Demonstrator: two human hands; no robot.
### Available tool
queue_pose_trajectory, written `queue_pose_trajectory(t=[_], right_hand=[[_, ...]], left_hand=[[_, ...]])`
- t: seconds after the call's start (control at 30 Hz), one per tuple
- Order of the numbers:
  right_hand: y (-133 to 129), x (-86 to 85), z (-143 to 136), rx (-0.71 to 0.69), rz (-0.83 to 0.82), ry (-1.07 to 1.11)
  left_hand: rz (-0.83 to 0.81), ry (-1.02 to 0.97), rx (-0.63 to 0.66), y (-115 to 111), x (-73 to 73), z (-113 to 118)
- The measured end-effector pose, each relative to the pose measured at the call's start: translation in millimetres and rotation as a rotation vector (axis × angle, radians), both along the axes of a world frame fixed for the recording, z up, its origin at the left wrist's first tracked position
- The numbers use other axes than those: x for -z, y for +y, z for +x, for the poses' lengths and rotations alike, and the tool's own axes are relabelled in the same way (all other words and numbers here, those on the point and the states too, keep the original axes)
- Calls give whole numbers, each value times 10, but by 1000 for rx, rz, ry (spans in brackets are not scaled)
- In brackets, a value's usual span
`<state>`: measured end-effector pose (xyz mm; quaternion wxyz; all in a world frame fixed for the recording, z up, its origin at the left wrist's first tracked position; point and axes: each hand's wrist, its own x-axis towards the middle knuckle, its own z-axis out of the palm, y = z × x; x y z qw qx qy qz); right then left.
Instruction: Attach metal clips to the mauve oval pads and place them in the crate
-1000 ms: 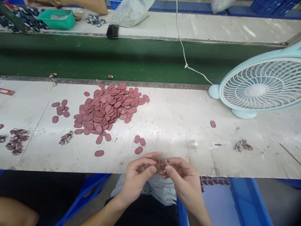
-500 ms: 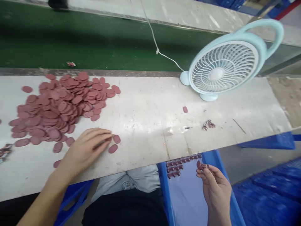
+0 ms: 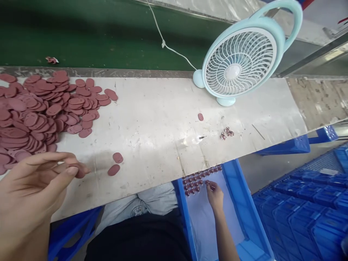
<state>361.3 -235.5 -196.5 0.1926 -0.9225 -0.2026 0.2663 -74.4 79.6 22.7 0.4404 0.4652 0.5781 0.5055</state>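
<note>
My left hand (image 3: 43, 181) is raised over the near left of the table, its thumb and fingers pinching a flat reddish-brown oval piece (image 3: 80, 172). Two similar oval pieces (image 3: 117, 157) lie just right of it. Behind it spreads a large pile of such ovals (image 3: 40, 112). Down in the blue crate (image 3: 182, 210), my right hand (image 3: 215, 195) is closed on a small dark-red piece (image 3: 207, 182). That piece is beside the rows of small dark-red pieces with shiny bits (image 3: 194, 181) on the crate's pale lining.
A light-blue fan (image 3: 232, 72) stands at the back of the white table (image 3: 146, 119). Nearer are a clear bottle with a dark needle tip (image 3: 193, 140), a small heap of dark-red bits (image 3: 227, 133), one loose oval (image 3: 200, 116) and a thin stick (image 3: 258, 132). Blue crates (image 3: 307, 203) stand at right.
My left hand has moved left and lifted off the table with an oval in its fingers. My right hand has lowered its small piece to the rows in the crate. The view has shifted right.
</note>
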Motion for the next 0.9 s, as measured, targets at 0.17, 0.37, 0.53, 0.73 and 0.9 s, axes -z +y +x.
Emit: queue_pose_trajectory(t=[0.17, 0.37, 0.53, 0.73, 0.9], right_hand=[[0, 161, -17, -74, -44, -73], [16, 232, -11, -116, -79, -128], [24, 246, -16, -128, -107, -144], [38, 248, -16, -122, -125, -150], [61, 212, -27, -114, -110, -120]], left_hand=[[-51, -33, -16, -37, 47, 41], [-144, -102, -46, -73, 73, 43], [-208, -207, -40, -47, 28, 34], [-167, -310, -5, -25, 32, 80], [-176, -285, -63, -57, 37, 91]])
